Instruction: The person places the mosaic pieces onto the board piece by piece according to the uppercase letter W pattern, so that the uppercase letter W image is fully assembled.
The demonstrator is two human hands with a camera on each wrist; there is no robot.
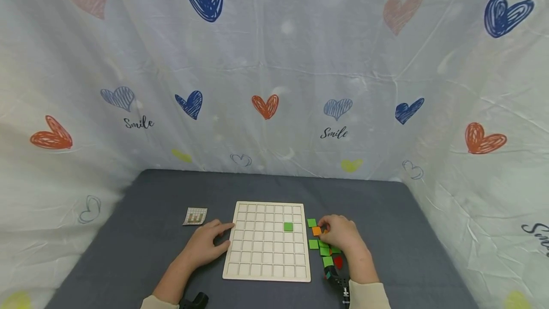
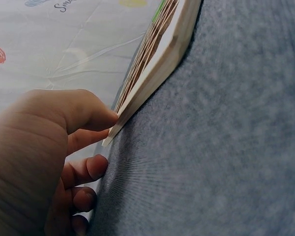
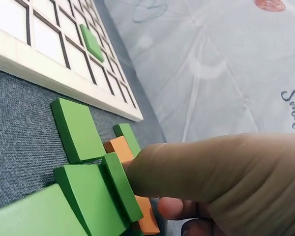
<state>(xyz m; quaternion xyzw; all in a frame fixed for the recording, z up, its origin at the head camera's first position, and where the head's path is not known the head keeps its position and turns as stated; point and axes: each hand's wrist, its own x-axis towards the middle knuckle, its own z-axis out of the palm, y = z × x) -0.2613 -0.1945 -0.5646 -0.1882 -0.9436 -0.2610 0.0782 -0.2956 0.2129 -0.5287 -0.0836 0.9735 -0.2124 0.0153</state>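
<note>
With the left hand (image 1: pixel 206 245) loose-fingered against the wooden grid board (image 1: pixel 266 279), the right hand (image 1: pixel 343 233), pinching or not I can't tell, should lift cleanly by the edges among the green tiles (image 1: pixel 313 244) and orange tiles (image 1: pixel 316 231) just right of it.

Head view from above, forward and down, farther off; wrist views low, close, tilted; all share board (image 1: pixel 264 247).
</note>
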